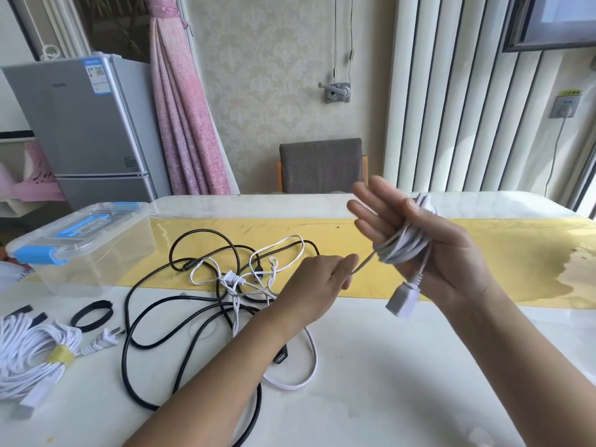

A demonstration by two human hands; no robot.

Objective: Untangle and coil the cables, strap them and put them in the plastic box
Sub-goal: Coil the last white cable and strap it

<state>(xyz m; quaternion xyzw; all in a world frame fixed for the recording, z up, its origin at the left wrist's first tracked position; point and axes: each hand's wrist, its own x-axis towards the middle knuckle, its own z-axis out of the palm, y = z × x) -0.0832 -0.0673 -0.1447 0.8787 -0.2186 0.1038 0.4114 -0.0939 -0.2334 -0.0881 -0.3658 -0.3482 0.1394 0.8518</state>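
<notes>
Above the right half of the bench (387,366), the right hand (429,250) is raised with its palm turned toward the camera. Its fingers (371,204) are extended and spread. A white cable coil (403,250) is wound around the palm in several turns. From the coil a short tail hangs down, ending in a white socket connector (400,301) below the heel of the hand.

The left hand (319,282) sits lower and to the left, just beside the right hand. Its thumb and curled fingers pinch the free strand of the same cable, which runs taut from the pinch point up to the coil.

On the bench behind the left forearm lies the cable tangle (235,279), with black and white leads crossing and knotted. A thick black cable (142,343) loops out from it toward the near edge, and a flat white cable (309,372) curves beside the forearm.

At the left edge lies a finished white cable bundle (29,353), bound with a yellow strap (61,356). Its white plug (104,339) points right. A black strap loop (92,314) lies just behind it.

The clear plastic box (96,253) stands at the far left of the bench. Its lid is on and has blue latches.
</notes>
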